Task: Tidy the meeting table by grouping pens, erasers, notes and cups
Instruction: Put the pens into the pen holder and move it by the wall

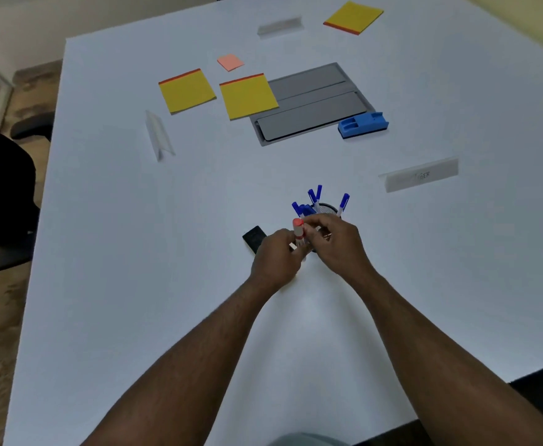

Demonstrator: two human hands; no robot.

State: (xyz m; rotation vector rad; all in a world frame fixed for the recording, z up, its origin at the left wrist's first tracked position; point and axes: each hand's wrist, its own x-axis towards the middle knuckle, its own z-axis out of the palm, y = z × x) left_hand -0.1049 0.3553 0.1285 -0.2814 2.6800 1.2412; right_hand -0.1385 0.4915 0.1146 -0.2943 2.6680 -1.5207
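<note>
My left hand (276, 257) grips a red-capped marker (298, 231), held upright beside a black mesh pen cup (328, 208). My right hand (336, 243) pinches the same marker near its cap and covers most of the cup. Several blue-capped pens (315, 197) stand in the cup. A small black eraser (254, 238) lies just left of my left hand. A blue whiteboard eraser (363, 124) sits further back to the right. Three yellow sticky-note pads (186, 91) (248, 96) (353, 17) and a small pink note (230, 62) lie at the far side of the white table (135, 284).
A grey cable hatch (312, 104) is set into the table's middle. Clear name-plate holders lie at the left (159, 136), the right (421, 175) and the back (279, 26). A black office chair (3, 188) stands at the table's left edge.
</note>
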